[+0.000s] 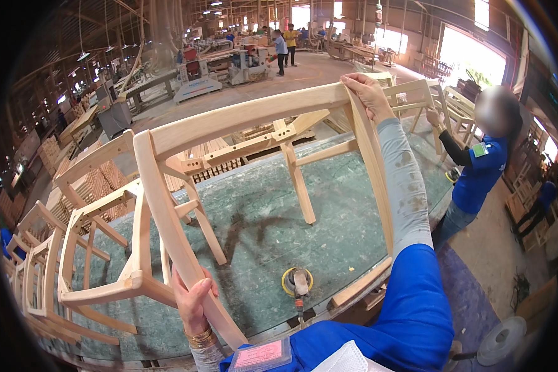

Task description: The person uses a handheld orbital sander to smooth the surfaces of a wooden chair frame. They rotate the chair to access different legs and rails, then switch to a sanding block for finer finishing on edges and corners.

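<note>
A bare wooden chair frame (248, 116) is tilted toward me over the green-topped table (263, 239). Its curved top rail runs across between two long back posts. My left hand (194, 299) is closed around the lower part of the left post, thumb on the near side. At the upper right corner, where rail and right post meet, my right hand (367, 98) grips the wood with its fingers over the edge. On the table between my arms lies a small power sander (300, 282) with a yellow-rimmed round pad, touched by neither hand.
More wooden chair frames (102, 291) crowd the table's left side. A co-worker (487, 158) in blue stands at the right, one hand on another chair frame (409, 93). Stacked wood pieces (99, 173) lie beyond the table. Machines (195, 77) and two people stand farther back.
</note>
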`<move>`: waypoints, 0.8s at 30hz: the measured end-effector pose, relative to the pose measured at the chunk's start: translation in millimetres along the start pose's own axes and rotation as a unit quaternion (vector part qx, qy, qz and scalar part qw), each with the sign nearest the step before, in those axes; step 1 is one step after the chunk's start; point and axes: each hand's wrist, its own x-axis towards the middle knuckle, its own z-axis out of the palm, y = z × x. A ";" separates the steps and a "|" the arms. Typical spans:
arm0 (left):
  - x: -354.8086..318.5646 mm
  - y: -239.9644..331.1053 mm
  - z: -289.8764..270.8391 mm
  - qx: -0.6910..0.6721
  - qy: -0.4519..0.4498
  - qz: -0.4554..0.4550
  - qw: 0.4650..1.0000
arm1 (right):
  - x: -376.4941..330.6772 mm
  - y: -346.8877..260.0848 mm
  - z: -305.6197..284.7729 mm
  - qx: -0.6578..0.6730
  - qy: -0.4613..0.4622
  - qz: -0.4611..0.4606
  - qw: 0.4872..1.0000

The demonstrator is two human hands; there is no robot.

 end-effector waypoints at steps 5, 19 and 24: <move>-2.2 1.2 -0.4 -0.008 0.003 -0.011 1.000 | -2.3 -8.7 -3.2 0.066 -0.033 0.054 0.996; 1.0 4.8 4.1 0.036 -0.002 0.002 0.999 | 5.2 0.4 -2.7 -0.116 -0.026 -0.062 0.991; -3.9 7.6 -6.4 0.005 0.001 -0.010 1.000 | 12.0 12.2 25.6 -0.040 0.082 0.011 0.996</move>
